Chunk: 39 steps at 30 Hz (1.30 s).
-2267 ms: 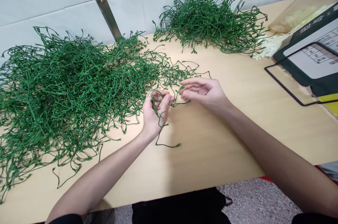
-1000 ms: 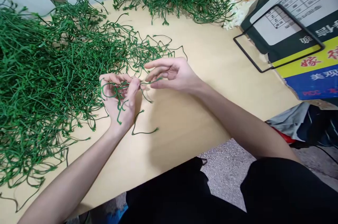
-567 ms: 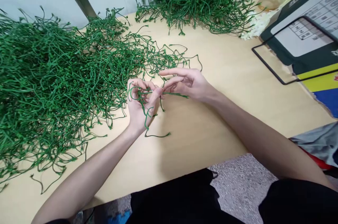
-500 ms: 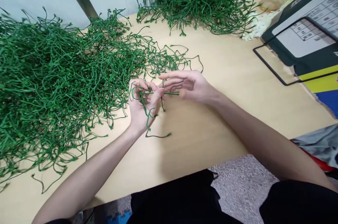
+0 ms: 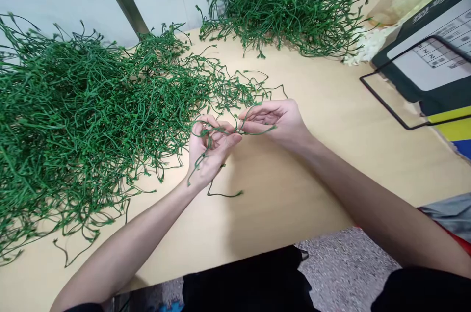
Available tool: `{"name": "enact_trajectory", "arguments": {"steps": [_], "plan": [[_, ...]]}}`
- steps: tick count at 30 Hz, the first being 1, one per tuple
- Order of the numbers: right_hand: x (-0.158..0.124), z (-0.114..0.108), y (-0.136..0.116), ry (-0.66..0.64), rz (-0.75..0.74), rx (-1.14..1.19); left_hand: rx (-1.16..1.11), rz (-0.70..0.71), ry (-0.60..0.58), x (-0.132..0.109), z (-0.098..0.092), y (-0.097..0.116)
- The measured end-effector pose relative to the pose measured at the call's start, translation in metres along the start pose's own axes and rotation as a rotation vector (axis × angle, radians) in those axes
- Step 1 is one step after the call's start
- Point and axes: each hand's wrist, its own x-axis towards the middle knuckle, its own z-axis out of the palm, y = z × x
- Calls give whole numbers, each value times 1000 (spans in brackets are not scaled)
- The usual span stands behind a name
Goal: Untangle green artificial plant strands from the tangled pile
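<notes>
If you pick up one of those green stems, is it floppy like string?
Probably floppy: the stems droop in curls from the left hand instead of standing straight. Likely very light too, since just the fingers hold several thin ones. They would probably snag on each other, because the pile looks all tangled.

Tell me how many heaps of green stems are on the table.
2. A large heap covers the table's left side; a smaller heap lies at the far edge by the wall. A few loose stems are in the left hand and right hand, outside either heap.
</notes>
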Motion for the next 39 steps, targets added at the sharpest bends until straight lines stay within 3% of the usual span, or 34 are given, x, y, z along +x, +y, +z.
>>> {"name": "enact_trajectory", "arguments": {"steps": [9,17,21,32,39], "plan": [[3,0,-1,-37,27,56,-50,50,70,2,1,-3],[8,-3,-4,-101,199,223,-77,22,50,1,-2,-7],[6,-3,-4,-137,137,168,-94,-20,47,0,-4,-8],[2,1,-8,94,-19,-98,-108,-101,17,2,-3,-7],[-3,1,-6,40,-235,-136,-139,-88,117,5,-3,-9]]}}
